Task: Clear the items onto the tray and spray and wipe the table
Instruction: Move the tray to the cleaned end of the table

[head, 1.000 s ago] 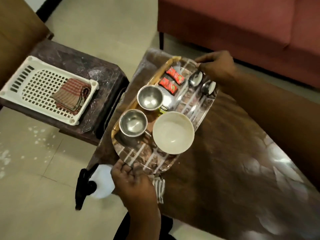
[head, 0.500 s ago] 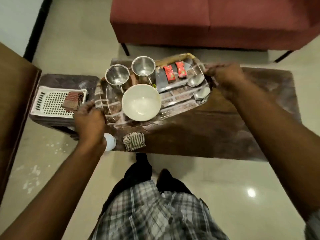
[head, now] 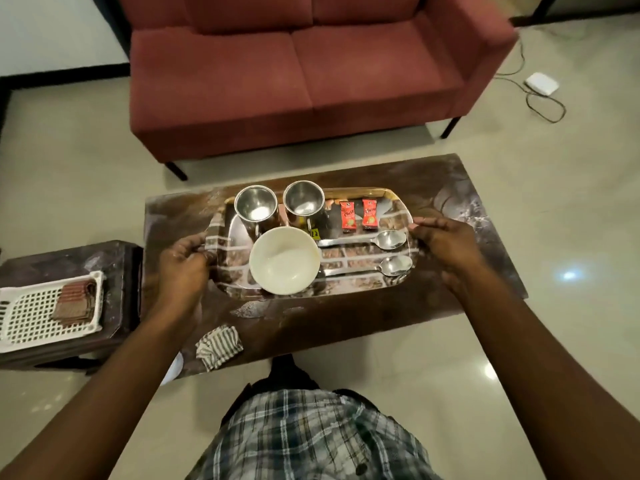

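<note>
Clearing looks done: your left hand (head: 183, 258) and right hand (head: 446, 240) grip the loaded tray (head: 398, 285) by its ends over the bench (head: 346, 317), so next carry it level before fetching the striped cloth (head: 219, 345).

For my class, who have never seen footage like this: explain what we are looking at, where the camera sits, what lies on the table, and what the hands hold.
No machine here: a person wears a camera on the head, looking down at their own arms. The left hand and right hand grip the two ends of a shiny rectangular metal tray above a dark brown low table. On the tray: two steel mugs, a cream round bowl, two red sachets and two steel spoons. A striped crumpled cloth lies on the table's near edge.
</note>
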The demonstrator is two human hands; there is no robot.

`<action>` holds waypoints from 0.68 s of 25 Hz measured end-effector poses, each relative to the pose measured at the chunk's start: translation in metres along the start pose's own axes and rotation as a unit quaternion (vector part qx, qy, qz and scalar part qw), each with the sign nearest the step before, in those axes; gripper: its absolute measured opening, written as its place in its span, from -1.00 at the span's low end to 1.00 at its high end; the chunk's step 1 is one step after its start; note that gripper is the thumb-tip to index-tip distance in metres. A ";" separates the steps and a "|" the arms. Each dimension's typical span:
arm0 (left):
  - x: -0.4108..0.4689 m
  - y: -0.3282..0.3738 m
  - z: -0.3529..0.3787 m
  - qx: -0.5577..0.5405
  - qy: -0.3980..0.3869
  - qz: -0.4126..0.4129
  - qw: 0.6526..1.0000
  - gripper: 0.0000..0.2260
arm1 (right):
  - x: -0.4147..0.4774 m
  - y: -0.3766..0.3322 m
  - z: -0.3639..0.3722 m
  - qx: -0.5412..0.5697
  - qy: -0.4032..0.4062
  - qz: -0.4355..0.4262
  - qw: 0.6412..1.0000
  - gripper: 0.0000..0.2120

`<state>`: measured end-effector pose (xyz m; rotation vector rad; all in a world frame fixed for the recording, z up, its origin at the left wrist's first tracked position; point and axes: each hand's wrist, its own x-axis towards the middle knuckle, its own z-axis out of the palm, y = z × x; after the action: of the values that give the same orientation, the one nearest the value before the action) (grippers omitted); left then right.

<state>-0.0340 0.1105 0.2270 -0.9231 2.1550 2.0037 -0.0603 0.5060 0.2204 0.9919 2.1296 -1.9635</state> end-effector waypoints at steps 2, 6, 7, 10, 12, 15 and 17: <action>0.010 0.003 0.015 0.021 -0.019 -0.001 1.000 -0.72 | 0.011 -0.002 -0.006 0.001 0.016 -0.001 1.000 -0.88; 0.034 -0.005 0.044 0.044 -0.035 -0.009 0.998 -0.75 | 0.049 -0.002 -0.016 0.006 0.025 0.007 1.000 -0.88; 0.041 -0.008 0.054 0.047 -0.034 -0.012 0.998 -0.74 | 0.060 0.000 -0.018 0.004 0.025 0.010 1.000 -0.89; 0.054 -0.018 0.083 0.075 -0.026 -0.014 0.997 -0.68 | 0.099 0.010 -0.019 -0.022 0.013 0.018 1.000 -0.86; 0.062 -0.030 0.098 0.099 -0.012 -0.018 0.995 -0.68 | 0.124 0.019 -0.018 -0.045 0.002 0.030 0.999 -0.85; 0.084 -0.051 0.123 0.127 0.000 -0.020 0.992 -0.74 | 0.165 0.037 -0.018 -0.079 -0.011 0.059 0.995 -0.88; 0.100 -0.065 0.135 0.132 0.008 -0.038 0.990 -0.72 | 0.189 0.050 -0.014 -0.100 -0.012 0.070 0.992 -0.85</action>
<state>-0.1334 0.1983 0.1055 -0.9658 2.2823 1.6306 -0.1791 0.5928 0.0907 1.0424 2.1295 -1.6529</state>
